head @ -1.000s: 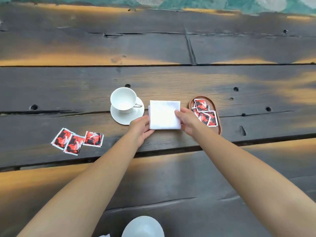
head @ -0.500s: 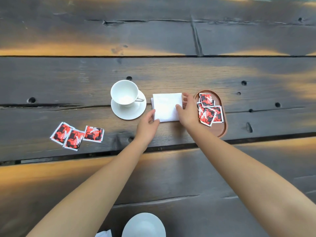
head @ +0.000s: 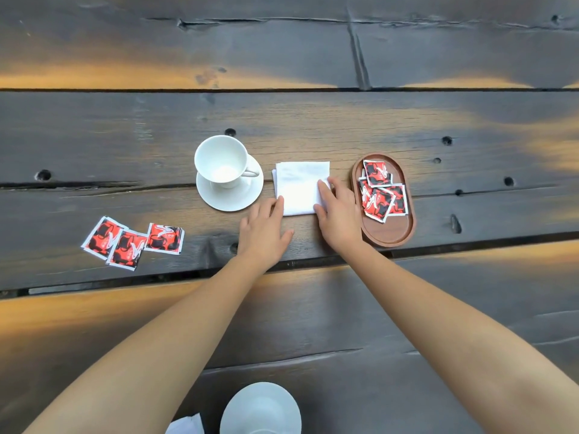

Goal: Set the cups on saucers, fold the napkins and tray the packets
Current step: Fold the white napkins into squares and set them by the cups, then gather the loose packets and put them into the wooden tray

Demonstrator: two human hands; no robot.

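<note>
White napkin point(head: 300, 187); red-black packets point(head: 380, 195).

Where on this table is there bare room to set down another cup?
Bare: the far planks behind the cup, napkin and tray; also wood between the loose packets and saucer. Crowded: cup to tray, with left hand and right hand there.

The saucer point(head: 230, 197) with its cup point(head: 221, 159) stands just ahead and left of the left hand's point(head: 263, 228) fingertips, and the folded napkin point(head: 299, 187) touches them on their right. The tray point(head: 404, 228), with packets point(head: 380, 195) piled inside, blocks the side just right of the right hand's point(head: 340, 216) fingers. Open table point(head: 297, 130) lies beyond the napkin. Leftward, bare wood runs to three loose packets point(head: 131, 242).
</note>
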